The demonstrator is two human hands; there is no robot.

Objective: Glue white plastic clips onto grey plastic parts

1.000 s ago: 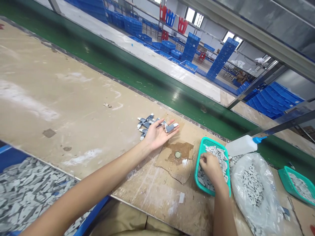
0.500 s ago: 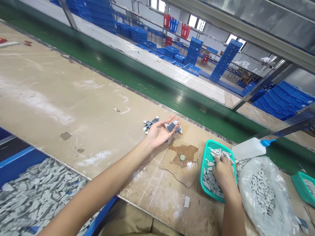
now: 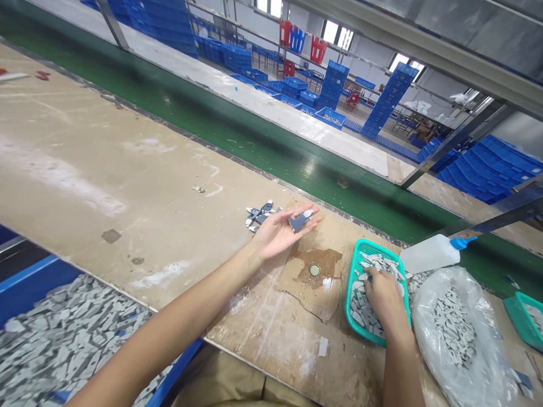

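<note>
Palm up above the table, my left hand (image 3: 282, 233) carries a dark grey and white piece (image 3: 300, 220) on its fingers, which are spread but bear the piece. Beside that hand, a small heap of dark and white pieces (image 3: 255, 215) lies on the table. My right hand (image 3: 384, 291) reaches into a green basket (image 3: 348, 299) of light grey pieces (image 3: 360, 308); its fingers are bent down among them, and their tips are hidden. Between the hands, a round cap (image 3: 314, 271) sits on a stained cardboard sheet (image 3: 311, 302).
Right of the basket are a white bottle (image 3: 432, 253) with a blue nozzle and a clear bag (image 3: 424, 322) of grey pieces. A blue bin (image 3: 34, 271) of pieces stands at lower left. Beyond the table (image 3: 148, 186) runs a green belt (image 3: 271, 158).
My left hand has shifted slightly right, its fingers more spread, and the piece on it has turned. My right hand has moved a little within the basket.
</note>
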